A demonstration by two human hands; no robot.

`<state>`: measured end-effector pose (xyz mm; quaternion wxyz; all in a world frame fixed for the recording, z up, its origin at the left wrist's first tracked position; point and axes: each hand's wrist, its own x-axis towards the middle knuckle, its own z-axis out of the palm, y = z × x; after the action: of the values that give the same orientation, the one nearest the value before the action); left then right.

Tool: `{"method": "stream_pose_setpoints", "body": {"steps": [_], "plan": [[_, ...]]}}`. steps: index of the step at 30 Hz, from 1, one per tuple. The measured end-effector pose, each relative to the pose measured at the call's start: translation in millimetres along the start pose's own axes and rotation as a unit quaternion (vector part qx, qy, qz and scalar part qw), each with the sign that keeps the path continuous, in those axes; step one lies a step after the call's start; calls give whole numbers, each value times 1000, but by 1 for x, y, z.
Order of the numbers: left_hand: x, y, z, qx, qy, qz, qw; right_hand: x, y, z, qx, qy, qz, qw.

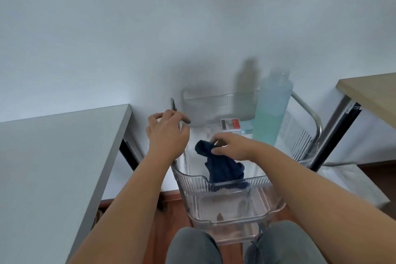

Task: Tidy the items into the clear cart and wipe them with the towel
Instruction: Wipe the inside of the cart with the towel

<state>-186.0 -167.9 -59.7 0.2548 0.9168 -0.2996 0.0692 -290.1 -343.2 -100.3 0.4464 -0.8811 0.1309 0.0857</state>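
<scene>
Clear cart [227, 180] rim nearest, right hand [231, 146] pinching towel [222, 167] inside, left hand [167, 133] gripping cart's left edge — tables flanking.

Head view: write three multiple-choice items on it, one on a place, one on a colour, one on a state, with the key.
1. Where does the pale green bottle stand?
A. on the grey table
B. in the clear cart's top tray, far right corner
C. on the floor

2. What colour is the towel?
A. dark blue
B. white
C. red

3. What is the right hand doing?
A. resting flat on the wooden table
B. hanging idle
C. pinching the towel

Key: 1 B, it rises from the clear cart by the far rim. 2 A, navy cloth. 3 C, fingers and thumb close on the cloth's upper end.
</scene>
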Motion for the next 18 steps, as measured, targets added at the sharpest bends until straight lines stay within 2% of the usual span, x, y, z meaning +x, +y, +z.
{"method": "stream_pose_setpoints", "body": {"steps": [2,3,5,8,10,12,15,18], "plan": [[-1,3,-2,96,-26,33,995,-12,0,-10,161,49,0,986],[-1,5,-4,121,-47,46,991,-17,-2,-13,197,72,-7,978],[1,11,-10,114,-103,57,986,-23,-8,-15,250,103,-27,962],[1,25,-20,47,-174,70,981,-28,-19,-17,316,128,-75,937],[1,36,-26,-5,-170,82,982,-32,-27,-18,320,139,-106,931],[3,46,-32,-62,-128,79,987,-37,-34,-19,304,154,-126,932],[7,50,-40,-205,-92,59,973,-45,-41,-21,276,170,-133,937],[8,56,-48,-221,-83,65,970,-53,-50,-26,262,177,-124,940]]}}
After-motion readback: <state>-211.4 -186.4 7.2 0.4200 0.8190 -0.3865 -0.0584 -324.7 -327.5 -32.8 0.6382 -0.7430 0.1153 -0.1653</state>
